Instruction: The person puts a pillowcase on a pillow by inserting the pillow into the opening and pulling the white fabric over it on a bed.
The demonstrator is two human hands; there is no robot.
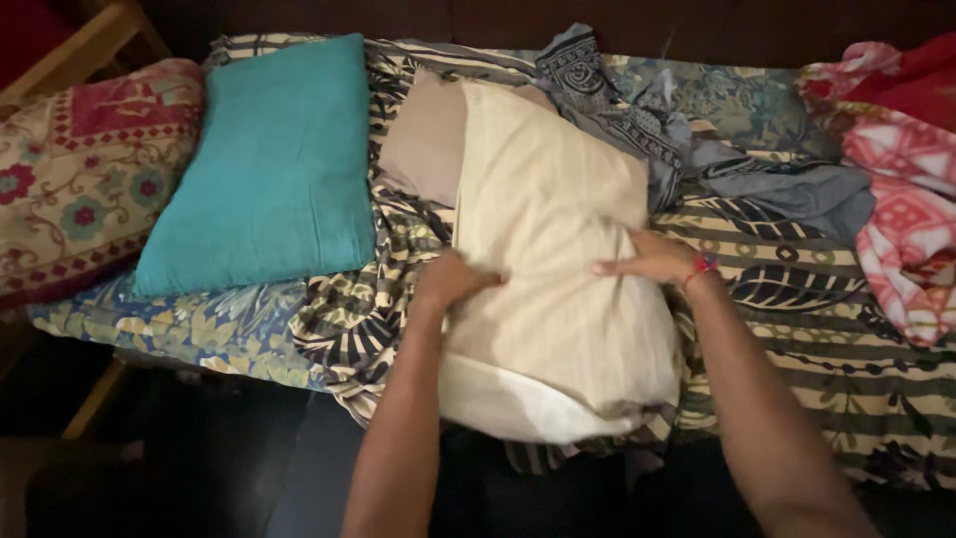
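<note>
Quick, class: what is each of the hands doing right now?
Left hand: closed, gripping the cream pillow at its left edge.
Right hand: open, fingers flat on the pillow.

A bed (797, 299) fills the view, covered by a leaf-print sheet (787, 279) in black, cream and olive. At the centre lies a cream pillow (558, 249), its white inner showing at 6 o'clock. A beige pillow (423, 139) sits partly under it toward 11 o'clock. A teal pillow (264, 164) lies at 10 o'clock, and a floral cushion (70, 169) at 9 o'clock beside it. A grey patterned cloth (647, 130) is bunched at 1 o'clock, touching the cream pillow. A red-and-white cloth (906, 199) lies at 3 o'clock, on the bed's far edge.
</note>
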